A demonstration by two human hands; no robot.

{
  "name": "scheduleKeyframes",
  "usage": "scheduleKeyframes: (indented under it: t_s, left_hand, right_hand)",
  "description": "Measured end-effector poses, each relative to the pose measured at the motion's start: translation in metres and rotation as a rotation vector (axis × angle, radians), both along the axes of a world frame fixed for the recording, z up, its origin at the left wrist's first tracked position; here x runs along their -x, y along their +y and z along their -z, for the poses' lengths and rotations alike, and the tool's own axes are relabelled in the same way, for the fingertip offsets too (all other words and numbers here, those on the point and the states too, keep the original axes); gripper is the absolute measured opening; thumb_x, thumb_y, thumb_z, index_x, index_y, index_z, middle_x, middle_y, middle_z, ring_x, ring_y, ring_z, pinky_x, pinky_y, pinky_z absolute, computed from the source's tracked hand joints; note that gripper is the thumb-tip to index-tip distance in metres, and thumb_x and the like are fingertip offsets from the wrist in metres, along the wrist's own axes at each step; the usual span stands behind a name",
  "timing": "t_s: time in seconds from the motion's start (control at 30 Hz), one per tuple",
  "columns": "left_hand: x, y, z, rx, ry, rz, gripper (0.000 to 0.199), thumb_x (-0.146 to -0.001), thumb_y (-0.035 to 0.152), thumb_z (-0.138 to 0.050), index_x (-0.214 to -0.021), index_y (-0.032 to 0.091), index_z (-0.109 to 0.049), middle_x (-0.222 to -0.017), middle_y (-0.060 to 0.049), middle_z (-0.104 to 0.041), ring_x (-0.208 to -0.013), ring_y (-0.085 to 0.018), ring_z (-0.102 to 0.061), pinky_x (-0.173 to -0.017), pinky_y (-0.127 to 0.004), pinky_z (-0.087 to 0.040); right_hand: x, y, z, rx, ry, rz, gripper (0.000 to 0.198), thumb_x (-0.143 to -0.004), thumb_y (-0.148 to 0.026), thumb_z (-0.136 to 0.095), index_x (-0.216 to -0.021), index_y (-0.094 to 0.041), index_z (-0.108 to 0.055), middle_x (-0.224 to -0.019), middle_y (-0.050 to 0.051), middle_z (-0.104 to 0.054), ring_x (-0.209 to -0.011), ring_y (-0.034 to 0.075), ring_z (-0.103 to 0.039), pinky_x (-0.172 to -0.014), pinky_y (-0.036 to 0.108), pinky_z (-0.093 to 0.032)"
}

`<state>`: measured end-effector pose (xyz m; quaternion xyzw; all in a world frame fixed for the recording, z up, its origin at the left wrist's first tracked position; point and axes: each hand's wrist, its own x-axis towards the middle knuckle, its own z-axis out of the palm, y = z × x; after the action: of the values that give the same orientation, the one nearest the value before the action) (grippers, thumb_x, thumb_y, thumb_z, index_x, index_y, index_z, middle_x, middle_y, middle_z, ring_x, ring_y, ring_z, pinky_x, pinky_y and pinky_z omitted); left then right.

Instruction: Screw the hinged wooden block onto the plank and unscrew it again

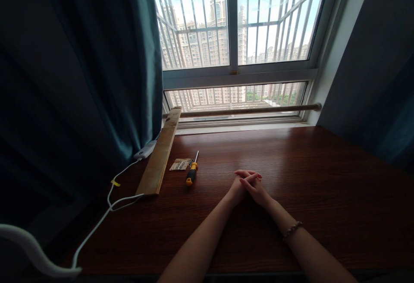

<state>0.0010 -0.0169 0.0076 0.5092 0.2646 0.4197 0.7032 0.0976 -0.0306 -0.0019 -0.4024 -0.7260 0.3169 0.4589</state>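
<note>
My left hand (238, 186) and my right hand (257, 189) rest together on the dark wooden table (300, 166), their fingers crossed over one another. Both look closed, and no object shows in them. A beaded bracelet (292, 230) circles my right wrist. To the left of my hands, apart from them, lies a screwdriver (192, 173) with a yellow and black handle, its metal shaft pointing toward the window. Beside it is a small packet (180, 165) with small dark metal pieces (190, 162), too small to name, at its right edge.
A long wooden board (159, 158) lies along the left side, its far end on the window sill. Next to it are a white power strip (146, 149) and a white cable (97, 226). A blue curtain (129, 80) hangs at the left. The barred window (233, 69) stands behind the table.
</note>
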Motion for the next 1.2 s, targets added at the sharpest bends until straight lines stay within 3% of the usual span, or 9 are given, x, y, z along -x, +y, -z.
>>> scheduleKeyframes:
  t_s: [0.33, 1.2]
  left_hand:
    - [-0.0007, -0.0034, -0.0061, 0.028, 0.014, -0.017, 0.025, -0.07, 0.036, -0.062, -0.081, 0.013, -0.061, -0.082, -0.006, -0.056, -0.082, -0.021, -0.055, -0.076, -0.031, -0.042]
    - [-0.0005, -0.0037, -0.0078, 0.004, 0.02, -0.026, 0.025, -0.07, 0.036, -0.061, -0.08, 0.014, -0.061, -0.084, -0.008, -0.057, -0.089, -0.024, -0.055, -0.079, -0.031, -0.042]
  right_hand:
    - [0.0, -0.0001, -0.0013, 0.007, -0.009, 0.005, 0.036, -0.086, -0.044, -0.042, -0.114, -0.024, -0.054, -0.111, 0.005, -0.056, -0.107, 0.021, -0.051, -0.094, 0.034, -0.04]
    - [0.0, -0.0001, -0.0015, 0.004, -0.011, 0.011, 0.036, -0.086, -0.044, -0.043, -0.114, -0.024, -0.054, -0.109, 0.006, -0.057, -0.104, 0.022, -0.053, -0.094, 0.036, -0.04]
